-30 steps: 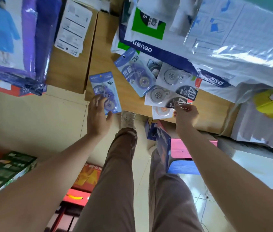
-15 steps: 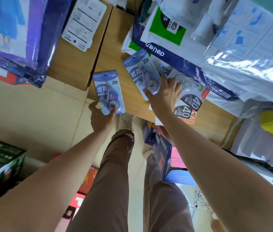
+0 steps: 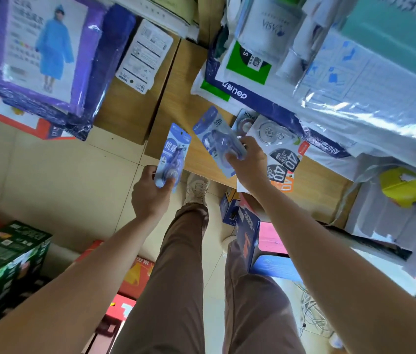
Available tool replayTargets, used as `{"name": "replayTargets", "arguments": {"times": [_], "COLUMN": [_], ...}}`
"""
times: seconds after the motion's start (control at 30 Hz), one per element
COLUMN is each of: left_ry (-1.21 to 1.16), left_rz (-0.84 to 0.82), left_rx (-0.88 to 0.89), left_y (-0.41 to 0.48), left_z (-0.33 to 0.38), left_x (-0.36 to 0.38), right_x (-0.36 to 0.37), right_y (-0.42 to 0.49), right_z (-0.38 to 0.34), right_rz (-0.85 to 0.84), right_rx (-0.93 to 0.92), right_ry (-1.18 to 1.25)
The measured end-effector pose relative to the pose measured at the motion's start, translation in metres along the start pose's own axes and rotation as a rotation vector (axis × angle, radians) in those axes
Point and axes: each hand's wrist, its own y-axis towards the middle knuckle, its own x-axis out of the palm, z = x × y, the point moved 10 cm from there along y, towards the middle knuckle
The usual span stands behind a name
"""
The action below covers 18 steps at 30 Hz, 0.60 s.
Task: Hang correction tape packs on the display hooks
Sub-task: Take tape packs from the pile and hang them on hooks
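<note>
- Right hand (image 3: 249, 169) has closed its fingers round the blue pack (image 3: 213, 135) just left of the white packs (image 3: 282, 152).
- Left hand (image 3: 150, 194) pinches a second pack (image 3: 173, 154), probably next to hang.

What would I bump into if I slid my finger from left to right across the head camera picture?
A purple raincoat pack → left hand → blue tape pack it holds → second blue tape pack → right hand gripping it → "40" packs → yellow box.
</note>
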Motion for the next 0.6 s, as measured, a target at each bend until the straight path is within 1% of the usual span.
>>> {"name": "replayTargets", "arguments": {"times": [0.1,0.2,0.27,0.33,0.4,0.47,0.53,0.6], "left_ry": [0.088,0.076,0.078,0.082,0.09,0.085,0.039,-0.022], "left_rz": [-0.042,-0.072,-0.079,-0.083,-0.068,-0.03,-0.005,0.002], "left_rx": [0.064,0.153,0.212,0.278,0.364,0.438,0.486,0.568], "left_y": [-0.033,-0.077,-0.106,-0.134,-0.161,-0.189,-0.216,-0.244], "left_z": [0.021,0.052,0.074,0.1,0.13,0.165,0.199,0.236], "left_x": [-0.019,-0.038,-0.05,-0.062,-0.075,-0.091,-0.107,-0.122], "right_x": [-0.027,-0.07,-0.102,-0.139,-0.178,-0.217,-0.258,-0.296], "right_y": [-0.041,-0.088,-0.119,-0.154,-0.186,-0.217,-0.249,-0.281], "right_z": [0.009,0.013,0.01,0.001,-0.006,-0.011,-0.016,-0.022], "right_rz": [-0.071,-0.061,-0.036,0.022,0.097,0.175,0.274,0.36], "right_rx": [0.022,0.066,0.091,0.079,0.03,-0.015,-0.054,-0.105], "right_ry": [-0.005,0.042,0.124,0.214,0.301,0.324,0.323,0.382]}}
